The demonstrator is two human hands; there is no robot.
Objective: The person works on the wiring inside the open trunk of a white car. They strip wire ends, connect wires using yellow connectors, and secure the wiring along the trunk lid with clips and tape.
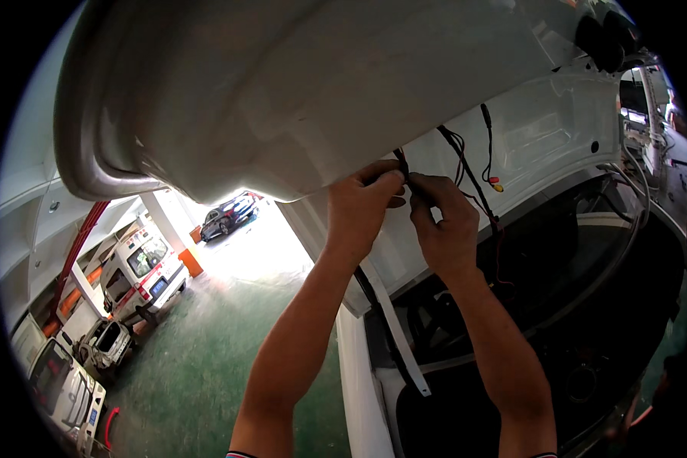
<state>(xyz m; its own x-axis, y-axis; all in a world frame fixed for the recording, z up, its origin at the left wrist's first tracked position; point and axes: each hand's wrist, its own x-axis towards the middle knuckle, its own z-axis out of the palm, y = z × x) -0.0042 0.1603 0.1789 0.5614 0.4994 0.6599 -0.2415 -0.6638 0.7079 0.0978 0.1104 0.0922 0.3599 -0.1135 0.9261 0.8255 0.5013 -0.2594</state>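
My left hand grips a dark cable that hangs under the edge of a white raised car panel. My right hand is beside it, fingers closed on the same cable, its fingertips partly hidden. More black wires hang just to the right, one with red and yellow connectors. Behind my hands is a white inner body panel. A light metal strut runs down below my hands.
A green floor stretches to the left, with a white van, a damaged vehicle, another white vehicle, and a dark car by the bright opening. A dark interior with a black panel fills the lower right.
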